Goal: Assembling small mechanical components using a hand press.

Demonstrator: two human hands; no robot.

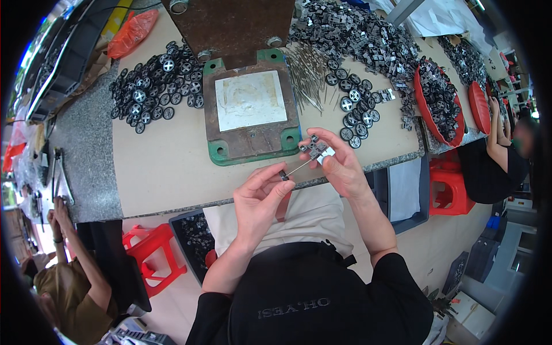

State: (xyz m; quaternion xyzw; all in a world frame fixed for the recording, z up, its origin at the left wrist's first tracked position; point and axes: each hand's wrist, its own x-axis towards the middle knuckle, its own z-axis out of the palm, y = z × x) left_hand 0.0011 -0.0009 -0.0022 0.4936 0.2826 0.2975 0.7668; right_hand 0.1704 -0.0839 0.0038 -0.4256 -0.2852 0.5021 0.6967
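Just in front of the press's near edge, my two hands work close together. My right hand (345, 172) pinches a small grey-and-black plastic chassis part (315, 148) with a shiny silver section. My left hand (259, 198) is closed on a small black wheel (283, 175), seen nearly edge-on between thumb and fingers. A thin metal axle rod (300, 167) runs from the wheel toward the chassis part. Whether the rod enters the part is hard to make out. More loose wheels (356, 109) and a bundle of thin rods (310, 75) lie beyond my right hand.
A green-and-brown press base (253, 141) with a white plate stands mid-bench. Left of it is a wheel pile (158, 86); chassis parts (362, 34) heap at the back right. A red basket (440, 135) holds more. Co-workers sit on both sides; red stools (155, 259) stand below.
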